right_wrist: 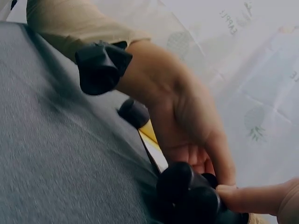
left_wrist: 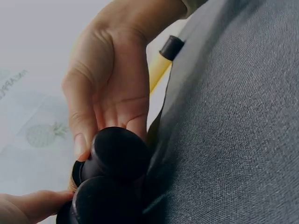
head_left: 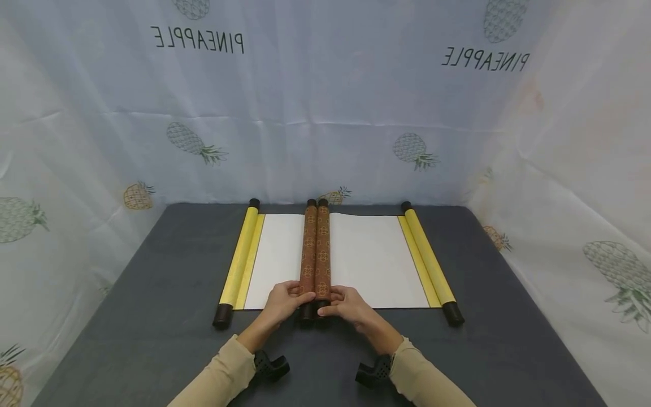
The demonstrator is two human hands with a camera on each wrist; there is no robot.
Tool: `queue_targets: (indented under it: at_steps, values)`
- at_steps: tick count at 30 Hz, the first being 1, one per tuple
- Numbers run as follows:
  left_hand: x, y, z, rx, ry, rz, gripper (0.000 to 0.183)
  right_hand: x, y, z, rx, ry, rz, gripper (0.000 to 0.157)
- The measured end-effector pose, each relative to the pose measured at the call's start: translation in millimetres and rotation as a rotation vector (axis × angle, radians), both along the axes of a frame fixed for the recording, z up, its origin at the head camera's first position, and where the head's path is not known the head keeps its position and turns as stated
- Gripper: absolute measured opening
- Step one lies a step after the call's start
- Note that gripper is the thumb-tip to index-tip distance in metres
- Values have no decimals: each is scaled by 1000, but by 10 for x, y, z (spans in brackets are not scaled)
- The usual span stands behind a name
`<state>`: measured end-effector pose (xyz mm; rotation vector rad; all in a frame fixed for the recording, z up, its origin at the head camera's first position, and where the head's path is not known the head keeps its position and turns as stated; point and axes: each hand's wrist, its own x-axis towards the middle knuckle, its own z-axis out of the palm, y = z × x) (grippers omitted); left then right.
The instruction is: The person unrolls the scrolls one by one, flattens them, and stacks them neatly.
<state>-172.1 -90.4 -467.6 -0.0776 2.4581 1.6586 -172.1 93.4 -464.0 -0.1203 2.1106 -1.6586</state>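
Observation:
Two brown patterned scroll rollers, the left one [head_left: 308,243] and the right one [head_left: 322,243], lie side by side along the middle of white paper [head_left: 373,260]. My left hand [head_left: 283,301] grips the left roller near its front end, thumb on top and fingers at its outer side. From the other side my right hand [head_left: 351,305] holds the right roller the same way, its thumb by the black knob [right_wrist: 175,182]. In the left wrist view, the left roller's black knob [left_wrist: 121,154] sits under my left thumb. Fingertips under the rollers are partly hidden.
A yellow roll with black ends [head_left: 239,254] borders the paper on the left, and another yellow roll [head_left: 429,254] on the right. Everything lies on a dark grey cloth-covered table [head_left: 152,339]. White pineapple-print curtains [head_left: 325,158] surround its back and sides.

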Motion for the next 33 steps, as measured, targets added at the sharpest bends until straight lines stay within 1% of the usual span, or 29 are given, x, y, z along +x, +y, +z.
queue_targets:
  at_steps: [4, 6, 10, 13, 16, 18, 20, 23, 24, 27, 30, 33]
  values:
    - [-16, 40, 13, -63, 32, -34, 61, -23, 41, 11, 52, 21, -3, 72]
    - [-14, 58, 25, -84, 43, -50, 60, -37, 55, 26, 80, 45, -9, 65]
    - [10, 70, 38, -132, 66, -56, 59, -57, 61, 38, 188, 109, -20, 48]
    - [23, 63, 27, -166, 98, -60, 53, -57, 54, 34, 282, 142, -21, 47]
    - [16, 53, 10, -186, 146, -75, 46, -55, 51, 26, 323, 165, -20, 51]
    - [7, 48, -8, -222, 193, -83, 48, -54, 49, 26, 339, 193, -24, 51]
    - [4, 45, -16, -261, 235, -83, 52, -58, 49, 14, 364, 242, -30, 51]
    - [14, 43, -34, -347, 314, -85, 63, -59, 45, -5, 408, 332, -40, 56]
    - [19, 45, -38, -365, 330, -84, 65, -58, 44, -10, 415, 363, -44, 57]
    - [31, 51, -53, -416, 401, -108, 66, -53, 34, -29, 418, 462, -58, 59]
    - [33, 63, -65, -433, 444, -140, 65, -51, 18, -39, 410, 573, -77, 55]
    - [37, 75, -78, -446, 479, -164, 65, -51, 2, -58, 438, 681, -92, 51]
